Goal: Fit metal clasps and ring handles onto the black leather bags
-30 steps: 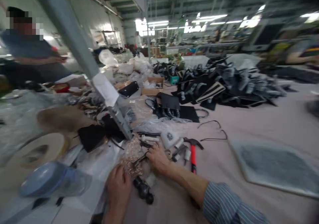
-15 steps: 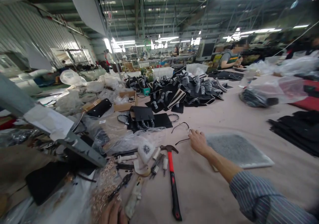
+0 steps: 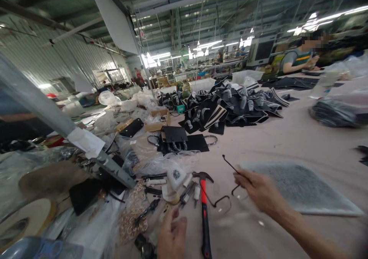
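My right hand (image 3: 255, 190) is closed on a pair of thin dark-framed eyeglasses (image 3: 231, 164). The glasses are lifted over the table, one temple pointing up and away and the lenses hanging towards the hammer. Low in the middle, my left hand (image 3: 172, 234) has its fingers apart with nothing seen in them. A claw hammer (image 3: 204, 209) with a red and black handle lies just right of that hand. Beyond the fingertips are white-handled tools (image 3: 188, 193) and a roll of tape (image 3: 171, 195). A clear bag of small copper-coloured rings (image 3: 132, 215) lies to the left.
A plastic-wrapped grey flat pack (image 3: 304, 186) lies right of my right hand. Black handbag pieces (image 3: 230, 101) are heaped at the back, with a small black bag (image 3: 175, 136) nearer. A slanted metal post (image 3: 66, 124) crosses the left. Another person (image 3: 299, 59) sits at far right.
My right hand has picked the eyeglasses up off the table and drawn them nearer. My left hand has risen further into view. The view has turned to the left.
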`<state>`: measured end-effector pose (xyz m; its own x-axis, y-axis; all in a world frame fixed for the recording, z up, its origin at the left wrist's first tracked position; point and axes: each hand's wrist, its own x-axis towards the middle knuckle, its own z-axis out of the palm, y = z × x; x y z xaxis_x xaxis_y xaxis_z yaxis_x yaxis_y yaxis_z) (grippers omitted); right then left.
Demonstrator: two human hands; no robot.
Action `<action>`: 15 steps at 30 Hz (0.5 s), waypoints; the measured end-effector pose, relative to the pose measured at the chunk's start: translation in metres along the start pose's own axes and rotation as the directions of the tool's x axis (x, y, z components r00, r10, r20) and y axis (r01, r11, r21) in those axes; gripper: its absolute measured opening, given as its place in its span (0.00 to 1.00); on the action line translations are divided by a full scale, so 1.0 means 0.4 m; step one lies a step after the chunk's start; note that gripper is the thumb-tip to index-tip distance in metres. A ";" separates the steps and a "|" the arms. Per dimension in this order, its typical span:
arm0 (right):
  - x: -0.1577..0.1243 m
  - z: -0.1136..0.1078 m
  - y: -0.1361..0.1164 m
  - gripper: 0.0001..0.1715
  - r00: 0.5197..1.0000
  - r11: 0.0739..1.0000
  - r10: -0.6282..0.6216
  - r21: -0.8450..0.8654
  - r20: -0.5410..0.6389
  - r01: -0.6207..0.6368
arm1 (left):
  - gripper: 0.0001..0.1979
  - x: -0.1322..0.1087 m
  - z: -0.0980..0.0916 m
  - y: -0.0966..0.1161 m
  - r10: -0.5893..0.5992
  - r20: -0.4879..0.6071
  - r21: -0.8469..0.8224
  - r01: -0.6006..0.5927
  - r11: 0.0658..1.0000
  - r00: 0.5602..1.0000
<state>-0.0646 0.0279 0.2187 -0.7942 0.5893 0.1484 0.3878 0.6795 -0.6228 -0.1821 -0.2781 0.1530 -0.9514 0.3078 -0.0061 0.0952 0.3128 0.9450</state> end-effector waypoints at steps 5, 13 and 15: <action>-0.167 0.026 -0.145 0.26 0.990 0.946 -0.138 0.301 0.039 0.120 | 0.34 -0.048 0.022 0.127 -0.065 0.310 -0.296 0.161 0.942 0.949; -0.210 0.022 -0.187 0.16 0.969 0.900 -0.229 0.359 -0.089 0.246 | 0.20 -0.117 -0.055 0.153 0.106 0.403 -0.077 -0.081 0.994 0.909; -0.213 0.019 -0.192 0.16 0.966 0.895 -0.250 0.364 -0.073 0.259 | 0.20 -0.128 -0.067 0.153 0.114 0.350 -0.047 -0.104 0.993 0.930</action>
<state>-0.0304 -0.0779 0.2481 -0.8295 0.4313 0.3549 -0.0291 0.6012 -0.7986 -0.1352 -0.2988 0.2199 -0.7713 0.6363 -0.0125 0.1797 0.2366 0.9548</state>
